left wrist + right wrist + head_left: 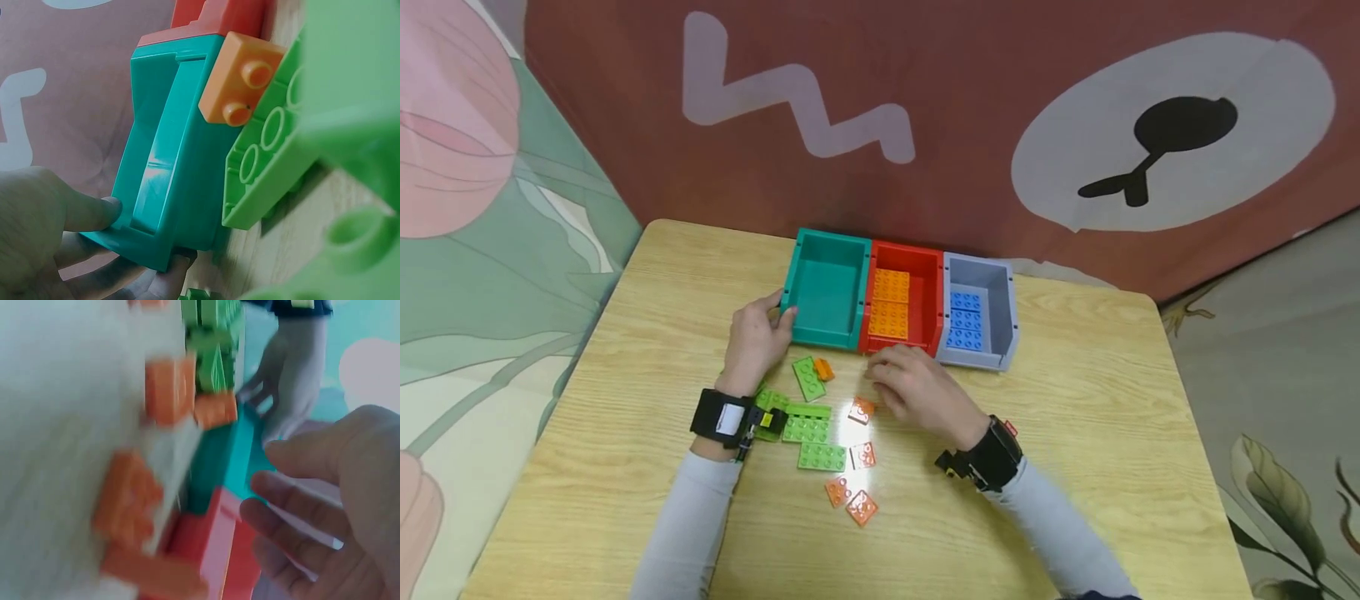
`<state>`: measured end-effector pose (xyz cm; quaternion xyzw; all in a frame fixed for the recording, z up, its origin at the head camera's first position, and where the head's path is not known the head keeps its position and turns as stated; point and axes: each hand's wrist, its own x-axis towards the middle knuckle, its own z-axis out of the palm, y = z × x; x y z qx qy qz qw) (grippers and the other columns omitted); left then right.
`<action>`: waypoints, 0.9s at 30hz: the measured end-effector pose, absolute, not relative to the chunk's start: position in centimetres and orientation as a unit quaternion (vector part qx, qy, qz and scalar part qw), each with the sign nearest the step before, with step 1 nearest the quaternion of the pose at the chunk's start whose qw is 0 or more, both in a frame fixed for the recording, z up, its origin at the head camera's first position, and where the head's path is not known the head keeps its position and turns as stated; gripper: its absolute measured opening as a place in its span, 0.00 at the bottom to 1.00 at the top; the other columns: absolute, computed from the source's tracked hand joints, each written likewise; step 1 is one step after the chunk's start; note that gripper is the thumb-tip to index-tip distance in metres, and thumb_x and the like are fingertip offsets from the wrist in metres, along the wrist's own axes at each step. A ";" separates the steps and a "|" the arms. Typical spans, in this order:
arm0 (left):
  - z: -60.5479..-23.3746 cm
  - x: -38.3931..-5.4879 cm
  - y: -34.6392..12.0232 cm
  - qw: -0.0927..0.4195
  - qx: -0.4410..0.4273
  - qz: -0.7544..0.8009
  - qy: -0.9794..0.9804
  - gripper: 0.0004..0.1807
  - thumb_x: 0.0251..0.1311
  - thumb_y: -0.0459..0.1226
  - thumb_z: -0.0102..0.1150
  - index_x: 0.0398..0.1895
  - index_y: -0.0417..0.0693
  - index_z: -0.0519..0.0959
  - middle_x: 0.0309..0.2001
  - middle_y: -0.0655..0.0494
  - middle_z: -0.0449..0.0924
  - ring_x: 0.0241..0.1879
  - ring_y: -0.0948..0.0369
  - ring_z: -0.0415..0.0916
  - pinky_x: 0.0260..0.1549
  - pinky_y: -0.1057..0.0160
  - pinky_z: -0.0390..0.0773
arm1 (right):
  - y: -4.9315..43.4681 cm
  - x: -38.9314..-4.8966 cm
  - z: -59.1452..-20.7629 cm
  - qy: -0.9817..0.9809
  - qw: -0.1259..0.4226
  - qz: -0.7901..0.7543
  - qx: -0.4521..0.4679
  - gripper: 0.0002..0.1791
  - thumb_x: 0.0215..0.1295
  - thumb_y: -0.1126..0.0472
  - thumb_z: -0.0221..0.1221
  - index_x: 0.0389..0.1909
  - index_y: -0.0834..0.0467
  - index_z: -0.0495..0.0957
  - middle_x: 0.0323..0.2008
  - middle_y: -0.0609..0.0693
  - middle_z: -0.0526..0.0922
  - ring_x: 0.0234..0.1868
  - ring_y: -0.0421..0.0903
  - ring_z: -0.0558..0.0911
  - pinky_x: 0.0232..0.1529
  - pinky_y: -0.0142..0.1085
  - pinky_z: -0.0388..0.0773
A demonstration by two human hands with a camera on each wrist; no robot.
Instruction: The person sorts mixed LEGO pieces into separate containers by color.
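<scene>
My left hand (756, 337) grips the outer left wall of the teal bin (827, 292); in the left wrist view its thumb (94, 212) lies over the rim and fingers reach underneath. No bricks show inside that bin. Just in front of the red bin (927, 292), my right hand (917, 392) hovers with loosely bent fingers; the right wrist view shows nothing between them. Orange bricks (890, 304) stand along the red bin's left side. A small orange brick (824, 369) leans against a green brick (808, 379) in front of the teal bin.
Blue bricks (965, 321) lie in the grey-blue bin (1002, 312), joined at the row's right end. More green bricks (822, 456) sit near my left wrist. Several orange bricks (862, 507) are scattered down the table's middle. A patterned cloth wall (962, 192) stands behind the table.
</scene>
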<state>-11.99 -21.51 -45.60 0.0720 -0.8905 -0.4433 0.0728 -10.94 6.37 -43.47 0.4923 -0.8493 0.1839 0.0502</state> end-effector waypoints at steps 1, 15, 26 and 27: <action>-45.6 -12.0 -21.5 0.072 0.072 -0.444 -0.890 0.29 0.74 0.42 0.56 0.72 0.35 0.72 0.67 0.34 0.74 0.40 0.50 0.89 0.29 0.57 0.85 | 6.1 -10.5 -43.7 -0.850 0.043 0.187 0.490 0.11 0.67 0.63 0.65 0.48 0.58 0.88 0.51 0.50 0.86 0.55 0.48 0.82 0.63 0.43 0.77; -45.6 -12.5 -21.4 0.090 0.066 -0.437 -0.893 0.29 0.73 0.42 0.59 0.71 0.35 0.73 0.64 0.33 0.77 0.43 0.49 0.89 0.36 0.51 0.87 | 0.5 -10.5 -44.7 -0.861 0.004 0.154 0.484 0.21 0.72 0.62 0.60 0.65 0.54 0.81 0.68 0.55 0.77 0.67 0.50 0.75 0.69 0.44 0.73; -45.8 -12.2 -21.5 0.088 0.065 -0.436 -0.894 0.29 0.73 0.42 0.58 0.71 0.35 0.73 0.62 0.33 0.79 0.30 0.53 0.87 0.21 0.61 0.77 | -0.9 -11.5 -45.2 -0.866 -0.016 0.112 0.487 0.17 0.72 0.66 0.59 0.57 0.53 0.86 0.57 0.50 0.85 0.58 0.46 0.80 0.63 0.37 0.77; -45.8 -12.2 -21.5 0.086 0.067 -0.437 -0.893 0.29 0.73 0.42 0.58 0.71 0.35 0.73 0.62 0.33 0.79 0.27 0.55 0.86 0.19 0.61 0.75 | -0.9 -11.5 -45.2 -0.865 -0.015 0.120 0.488 0.16 0.71 0.67 0.60 0.56 0.54 0.87 0.55 0.50 0.85 0.57 0.46 0.81 0.62 0.36 0.78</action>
